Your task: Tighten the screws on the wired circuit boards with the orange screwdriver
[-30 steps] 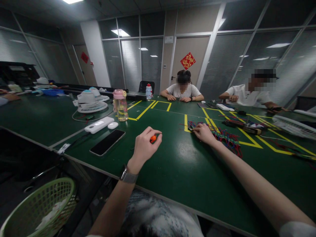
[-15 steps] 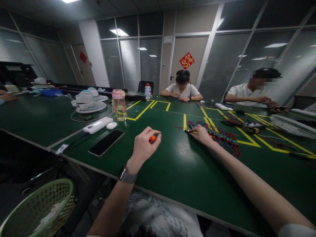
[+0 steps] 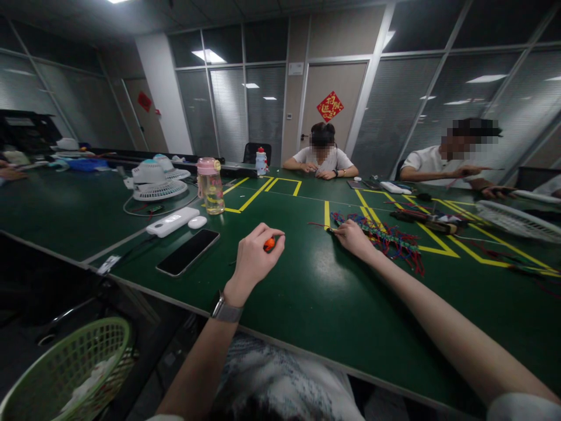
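My left hand [image 3: 256, 257] rests on the dark green table [image 3: 319, 292], curled into a loose fist around a small orange object [image 3: 270, 244] that shows between thumb and fingers. A watch is on that wrist. My right hand [image 3: 353, 237] reaches forward to the near end of a heap of red, blue and green cords [image 3: 385, 240]. Its fingertips pinch a dark cord end beside a yellow tape line [image 3: 326, 215].
A black phone [image 3: 187, 252], a white power bank [image 3: 172, 221], a pink-lidded bottle [image 3: 210, 186] and white desk fans [image 3: 153, 181] stand to the left. A green basket [image 3: 65, 368] sits below the table edge. Two people sit across the table, with cords and tools before them.
My right hand has drawn slightly left and nearer with the cord end. The left hand stays put. The person at the far right has stretched out an arm.
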The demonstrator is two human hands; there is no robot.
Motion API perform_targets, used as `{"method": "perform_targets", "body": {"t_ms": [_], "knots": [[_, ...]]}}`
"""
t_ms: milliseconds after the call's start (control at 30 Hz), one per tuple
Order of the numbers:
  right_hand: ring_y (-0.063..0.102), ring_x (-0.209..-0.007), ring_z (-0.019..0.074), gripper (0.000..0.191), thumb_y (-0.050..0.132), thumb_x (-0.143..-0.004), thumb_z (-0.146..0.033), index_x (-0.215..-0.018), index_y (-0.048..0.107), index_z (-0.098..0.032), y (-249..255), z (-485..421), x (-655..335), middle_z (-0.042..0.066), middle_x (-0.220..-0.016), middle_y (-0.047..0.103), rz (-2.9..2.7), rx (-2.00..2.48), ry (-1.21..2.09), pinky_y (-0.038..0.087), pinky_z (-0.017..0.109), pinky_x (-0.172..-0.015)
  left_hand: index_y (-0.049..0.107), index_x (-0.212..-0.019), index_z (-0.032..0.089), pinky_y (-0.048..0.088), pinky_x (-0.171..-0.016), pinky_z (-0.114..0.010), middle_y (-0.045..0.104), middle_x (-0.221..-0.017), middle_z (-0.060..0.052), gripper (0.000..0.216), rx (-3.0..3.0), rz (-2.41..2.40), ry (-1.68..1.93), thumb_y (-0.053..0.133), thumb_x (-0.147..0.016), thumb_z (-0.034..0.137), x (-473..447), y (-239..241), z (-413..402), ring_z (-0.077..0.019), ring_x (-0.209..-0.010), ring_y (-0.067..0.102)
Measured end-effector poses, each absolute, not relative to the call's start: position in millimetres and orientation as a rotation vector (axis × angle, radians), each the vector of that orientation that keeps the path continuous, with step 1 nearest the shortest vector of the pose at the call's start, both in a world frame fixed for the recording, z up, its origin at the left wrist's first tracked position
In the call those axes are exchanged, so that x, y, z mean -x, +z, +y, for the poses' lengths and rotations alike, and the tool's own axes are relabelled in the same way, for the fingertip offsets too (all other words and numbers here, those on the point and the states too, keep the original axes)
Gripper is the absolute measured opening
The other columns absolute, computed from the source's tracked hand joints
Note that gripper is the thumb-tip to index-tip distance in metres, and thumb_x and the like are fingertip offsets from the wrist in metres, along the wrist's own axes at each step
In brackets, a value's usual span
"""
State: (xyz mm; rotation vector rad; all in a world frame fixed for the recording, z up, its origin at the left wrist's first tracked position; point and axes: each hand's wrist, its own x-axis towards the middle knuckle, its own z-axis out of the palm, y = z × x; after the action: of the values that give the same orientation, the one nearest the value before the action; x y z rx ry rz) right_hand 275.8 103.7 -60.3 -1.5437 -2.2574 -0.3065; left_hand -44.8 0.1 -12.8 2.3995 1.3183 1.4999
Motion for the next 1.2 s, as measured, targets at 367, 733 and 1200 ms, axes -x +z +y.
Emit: {"method": "perform_targets", "body": {"t_ms": [367,733,1200], "knots": [[0.064,-0.085,0.0245,0.020,0.065,-0.073,-0.012,-0.086,0.078,-0.019,-49,98,-262,0.008,-0.084,0.075,-2.197,1.545,-0.138,0.047,0.033,-0.080,0.067,-0.091,0.018,0.045,-0.070,-0.025,0.060,-0.087,-0.002,0.019,-2.375,1.325,1.479,0.052,-0.089,0.029,44,-10,-1,-0.0126,-0.076,0.058],[0.057,-0.067,0.0134,0.019,0.064,-0.076,-0.018,-0.090,0.076,-0.016,-54,1,-181,0.005,-0.081,0.067,-2.203,1.099,0.669,0.044,0.024,-0.061,0.062,-0.091,0.017,0.034,-0.048,-0.019,0.049,-0.065,0.002,0.029,-1.796,0.785,1.743,0.039,-0.095,0.036,28,11,-7,-0.0081,-0.055,0.045],[0.048,-0.059,0.0098,0.015,0.066,-0.067,-0.014,-0.080,0.073,-0.013,-56,-19,-160,0.002,-0.074,0.061,-2.028,1.046,0.944,0.039,0.022,-0.054,0.042,-0.083,0.021,0.024,-0.031,-0.011,0.038,-0.064,0.007,0.029,-1.380,0.468,1.744,0.040,-0.094,0.047,-16,3,-14,-0.0015,-0.037,0.031]]}}
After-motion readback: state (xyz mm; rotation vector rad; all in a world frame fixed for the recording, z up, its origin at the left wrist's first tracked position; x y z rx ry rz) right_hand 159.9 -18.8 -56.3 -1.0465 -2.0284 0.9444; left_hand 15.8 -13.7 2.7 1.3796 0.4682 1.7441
